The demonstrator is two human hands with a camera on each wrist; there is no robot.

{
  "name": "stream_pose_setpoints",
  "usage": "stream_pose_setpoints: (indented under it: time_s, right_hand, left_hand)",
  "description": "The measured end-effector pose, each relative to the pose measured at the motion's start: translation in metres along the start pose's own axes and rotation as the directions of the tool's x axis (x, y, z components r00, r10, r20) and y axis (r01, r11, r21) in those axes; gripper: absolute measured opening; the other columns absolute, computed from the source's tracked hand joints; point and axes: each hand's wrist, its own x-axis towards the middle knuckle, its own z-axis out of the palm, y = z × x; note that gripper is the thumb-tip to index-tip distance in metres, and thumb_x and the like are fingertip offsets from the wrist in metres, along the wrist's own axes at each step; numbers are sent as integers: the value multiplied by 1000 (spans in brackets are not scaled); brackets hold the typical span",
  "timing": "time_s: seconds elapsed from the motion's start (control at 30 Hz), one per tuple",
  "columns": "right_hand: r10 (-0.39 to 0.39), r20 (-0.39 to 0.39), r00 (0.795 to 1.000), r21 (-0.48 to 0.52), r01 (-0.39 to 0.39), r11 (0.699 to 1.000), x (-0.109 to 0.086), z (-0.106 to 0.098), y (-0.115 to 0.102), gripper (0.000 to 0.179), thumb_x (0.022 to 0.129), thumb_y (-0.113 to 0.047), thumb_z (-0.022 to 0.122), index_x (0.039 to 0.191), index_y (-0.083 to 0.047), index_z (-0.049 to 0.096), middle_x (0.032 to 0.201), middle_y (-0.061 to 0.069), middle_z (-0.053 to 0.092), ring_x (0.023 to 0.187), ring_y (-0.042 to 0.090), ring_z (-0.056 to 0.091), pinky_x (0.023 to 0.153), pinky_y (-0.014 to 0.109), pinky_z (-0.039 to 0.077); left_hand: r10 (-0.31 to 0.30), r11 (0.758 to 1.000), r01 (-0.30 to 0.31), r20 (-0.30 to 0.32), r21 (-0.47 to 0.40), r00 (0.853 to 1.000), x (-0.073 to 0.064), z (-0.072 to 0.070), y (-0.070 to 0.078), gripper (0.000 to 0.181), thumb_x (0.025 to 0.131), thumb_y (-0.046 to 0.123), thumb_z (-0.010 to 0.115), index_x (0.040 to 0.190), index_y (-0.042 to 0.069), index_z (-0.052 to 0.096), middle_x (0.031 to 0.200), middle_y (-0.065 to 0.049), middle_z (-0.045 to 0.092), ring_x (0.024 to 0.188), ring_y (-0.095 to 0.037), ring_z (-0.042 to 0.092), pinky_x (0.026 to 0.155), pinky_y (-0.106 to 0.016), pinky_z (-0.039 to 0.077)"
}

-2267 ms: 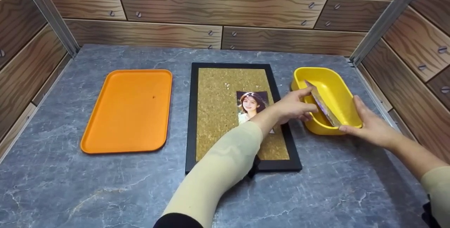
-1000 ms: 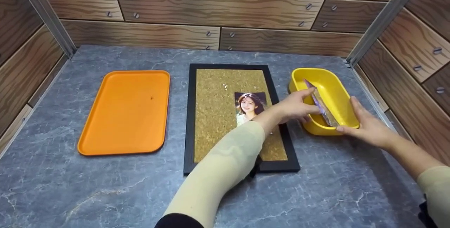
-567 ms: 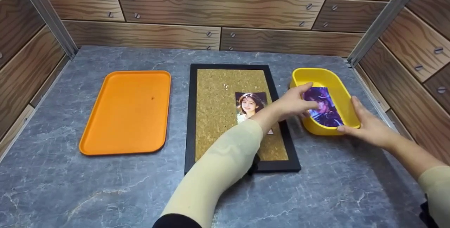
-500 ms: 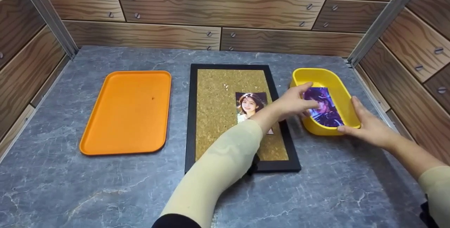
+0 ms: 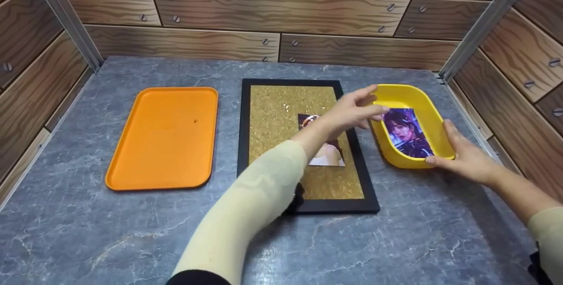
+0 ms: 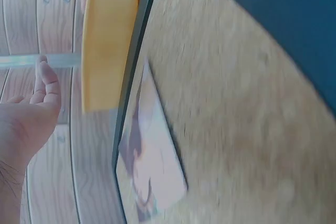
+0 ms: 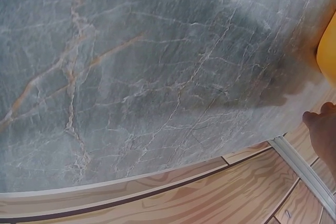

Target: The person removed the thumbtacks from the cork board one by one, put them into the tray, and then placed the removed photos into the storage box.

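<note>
My left hand [image 5: 345, 113] hovers over the right side of the black-framed cork board [image 5: 272, 144], fingers extended and holding nothing, fingertips near the left rim of a yellow tub [image 5: 440, 137]. The left wrist view shows the same hand [image 6: 31, 114] apart from the tub [image 6: 107, 45]. My right hand [image 5: 473, 159] holds the tub at its near right corner, thumb on the near rim and fingers along the outer side. Inside the tub lies a purple picture card [image 5: 407, 133], face up. A portrait photo [image 5: 327, 157] rests on the cork, partly hidden by my left forearm.
An orange tray [image 5: 162, 140] lies on the left of the grey marbled tabletop [image 5: 132, 236]. Wood-patterned walls [image 5: 220, 8] enclose the back and both sides, with metal corner posts [image 5: 66, 21].
The stack of cards held tilted in the tub has come down flat, purple picture up. My left hand has let go and drawn back leftward out of the tub. The right hand stays put.
</note>
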Motion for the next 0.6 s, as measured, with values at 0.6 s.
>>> stream_pose_setpoints:
  time_s: [0.6]
  right_hand:
    - [45, 83, 996, -112, -36, 993, 3, -13, -11, 119, 96, -49, 74, 164, 7, -6, 169, 34, -16, 150, 65, 3, 115, 80, 14]
  left_hand:
    - [77, 995, -69, -118, 73, 990, -46, -80, 22, 70, 104, 15, 68, 165, 4, 35, 150, -19, 59, 121, -29, 68, 89, -38, 59]
